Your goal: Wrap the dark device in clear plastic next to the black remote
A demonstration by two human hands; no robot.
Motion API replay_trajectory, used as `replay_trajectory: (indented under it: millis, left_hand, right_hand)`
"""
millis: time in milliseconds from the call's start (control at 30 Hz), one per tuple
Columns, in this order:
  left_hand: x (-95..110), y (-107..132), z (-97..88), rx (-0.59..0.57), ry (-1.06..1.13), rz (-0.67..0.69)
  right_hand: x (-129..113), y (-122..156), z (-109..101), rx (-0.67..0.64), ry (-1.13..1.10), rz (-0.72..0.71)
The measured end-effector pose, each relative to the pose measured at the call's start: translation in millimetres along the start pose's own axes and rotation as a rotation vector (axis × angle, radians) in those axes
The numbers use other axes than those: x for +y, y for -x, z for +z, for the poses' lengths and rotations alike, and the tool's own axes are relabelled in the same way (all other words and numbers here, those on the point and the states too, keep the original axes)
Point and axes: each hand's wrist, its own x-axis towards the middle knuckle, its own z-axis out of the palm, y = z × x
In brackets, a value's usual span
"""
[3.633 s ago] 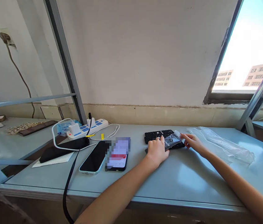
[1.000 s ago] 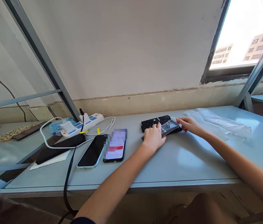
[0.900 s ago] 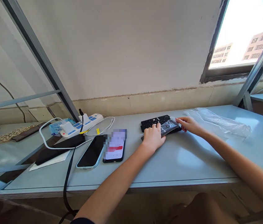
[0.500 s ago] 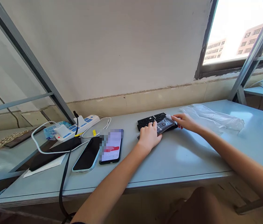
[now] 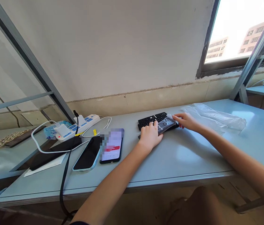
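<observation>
A dark flat item in clear plastic wrap [image 5: 166,124] lies across the near side of a black keyboard [image 5: 154,119], which seems to be in folding sections. My left hand [image 5: 150,134] grips the left part of the wrapped item, fingers bent over its top and thumb along its near edge. At the item's right end, my right hand [image 5: 185,121] pinches the plastic wrap between thumb and fingers. What exactly the wrap contains cannot be made out, and my left hand hides part of the keyboard.
Crumpled clear plastic [image 5: 216,117] lies to the right. On the left are a lit phone [image 5: 112,147], a dark-screened phone [image 5: 88,154], a black case [image 5: 54,154] and a white power strip [image 5: 85,123] with cables. A black strap [image 5: 65,178] hangs over the front edge.
Both hands keep their hold on the wrapped item and hardly move. The camera view has shifted very slightly.
</observation>
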Motion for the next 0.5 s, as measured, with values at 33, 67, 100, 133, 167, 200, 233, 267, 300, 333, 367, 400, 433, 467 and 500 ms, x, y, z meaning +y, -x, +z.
replay_trajectory:
  millis: [33, 67, 100, 133, 167, 200, 233, 267, 300, 333, 367, 400, 433, 467, 500]
  left_hand:
    - [-0.1, 0.1, 0.0, 0.000, 0.000, 0.000]
    - [-0.1, 0.3, -0.2, 0.000, -0.001, 0.000]
    - [-0.1, 0.5, -0.3, 0.000, -0.001, -0.001]
    - [-0.1, 0.6, -0.5, 0.000, -0.002, -0.002]
    - [0.0, 0.8, -0.7, -0.001, -0.003, -0.002]
    - [0.0, 0.9, -0.9, -0.001, -0.003, -0.002]
    - [0.0, 1.0, -1.0, 0.000, -0.004, -0.002]
    - [0.0, 1.0, -1.0, 0.000, -0.004, -0.001]
    - [0.0, 0.9, -0.9, 0.000, -0.005, 0.000]
    - [-0.1, 0.7, -0.7, 0.000, -0.006, 0.002]
    - [-0.1, 0.6, -0.5, -0.001, -0.007, 0.003]
    - [-0.1, 0.4, -0.2, -0.001, -0.009, 0.004]
    - [-0.1, 0.3, 0.0, -0.001, -0.011, 0.005]
    - [-0.1, 0.2, 0.3, -0.001, -0.014, 0.006]
    - [0.0, 0.2, 0.4, -0.001, -0.017, 0.006]
  right_hand:
    - [0.9, -0.6, 0.3, -0.001, 0.002, -0.005]
    - [1.8, -1.1, 0.5, -0.002, 0.003, -0.009]
    - [2.6, -1.6, 0.8, -0.004, 0.005, -0.012]
    - [3.2, -2.0, 1.0, -0.005, 0.008, -0.014]
    - [3.7, -2.2, 1.2, -0.006, 0.010, -0.015]
    - [3.9, -2.3, 1.3, -0.006, 0.012, -0.015]
    - [4.0, -2.3, 1.4, -0.007, 0.014, -0.014]
    - [3.8, -2.1, 1.4, -0.006, 0.016, -0.013]
    - [3.6, -1.9, 1.4, -0.006, 0.018, -0.012]
    - [3.3, -1.6, 1.3, -0.006, 0.020, -0.012]
    - [3.0, -1.4, 1.1, -0.007, 0.022, -0.012]
    - [2.8, -1.2, 1.0, -0.009, 0.023, -0.012]
    - [2.7, -1.1, 0.8, -0.011, 0.025, -0.013]
    - [2.6, -1.1, 0.6, -0.014, 0.027, -0.013]
    - [2.6, -1.1, 0.5, -0.017, 0.028, -0.012]
